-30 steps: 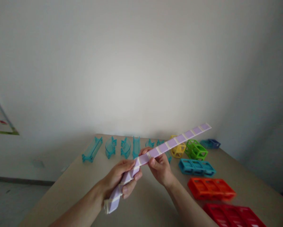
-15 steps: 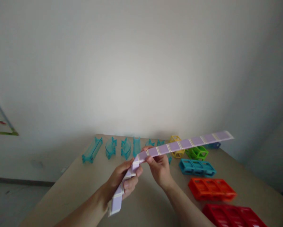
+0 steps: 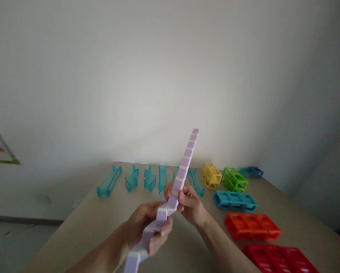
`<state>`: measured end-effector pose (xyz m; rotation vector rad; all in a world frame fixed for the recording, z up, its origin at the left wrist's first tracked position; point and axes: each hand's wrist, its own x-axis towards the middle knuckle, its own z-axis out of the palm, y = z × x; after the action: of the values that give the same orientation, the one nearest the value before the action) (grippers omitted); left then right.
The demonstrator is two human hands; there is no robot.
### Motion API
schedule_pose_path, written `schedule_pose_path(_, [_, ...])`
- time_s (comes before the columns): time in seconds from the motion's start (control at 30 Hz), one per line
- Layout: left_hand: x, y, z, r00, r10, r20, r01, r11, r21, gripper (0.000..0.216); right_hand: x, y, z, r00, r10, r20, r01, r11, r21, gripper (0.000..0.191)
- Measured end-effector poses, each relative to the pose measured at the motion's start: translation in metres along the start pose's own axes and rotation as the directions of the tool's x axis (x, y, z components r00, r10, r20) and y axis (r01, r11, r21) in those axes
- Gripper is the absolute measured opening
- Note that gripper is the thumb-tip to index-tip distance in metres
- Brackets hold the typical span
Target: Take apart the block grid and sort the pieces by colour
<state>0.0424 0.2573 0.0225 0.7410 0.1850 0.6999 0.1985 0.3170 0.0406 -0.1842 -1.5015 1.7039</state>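
A long lilac snake puzzle, made of wedge segments with pale joints between them, is held in the air above the table. My left hand is wrapped round its lower part, where the segments zigzag down past the bottom of the view. Higher up, the fingers of my right hand pinch it just above the bend. From there the straight upper stretch points up and slightly right, toward the wall. Some of my right fingers are hidden behind it.
Translucent blue track pieces lie in a row at the table's back. Along the right stand frame blocks: yellow, green, blue, orange and red. A wall rises behind.
The snake puzzle's long upper stretch has swung from pointing right to pointing upward and away. My right hand has turned with it. Its lower end now reaches past the bottom of the view.
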Motion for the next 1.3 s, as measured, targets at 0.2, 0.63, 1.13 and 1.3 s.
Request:
schedule_pose_path(0.2, [-0.003,0.000,0.006,0.997,-0.040,0.070,0.044,0.997,-0.064,0.032,0.000,0.003,0.003,0.995,0.055,0.086,-0.061,0.996,0.068,0.043])
schedule_pose_path(0.63, [0.009,-0.008,-0.008,0.983,0.179,0.038,-0.183,0.959,0.217,0.024,0.000,0.014,0.000,0.990,0.137,0.022,-0.139,0.965,0.222,0.042])
schedule_pose_path(1.13, [0.007,-0.005,-0.010,0.981,0.190,0.028,-0.192,0.959,0.207,0.036,0.001,0.016,-0.003,0.994,0.067,-0.082,-0.055,0.989,0.136,0.035])
schedule_pose_path(1.3, [0.003,-0.004,-0.002,0.991,0.110,0.070,-0.116,0.989,0.095,0.037,0.000,0.021,0.000,0.987,0.158,-0.044,-0.147,0.972,0.182,0.043])
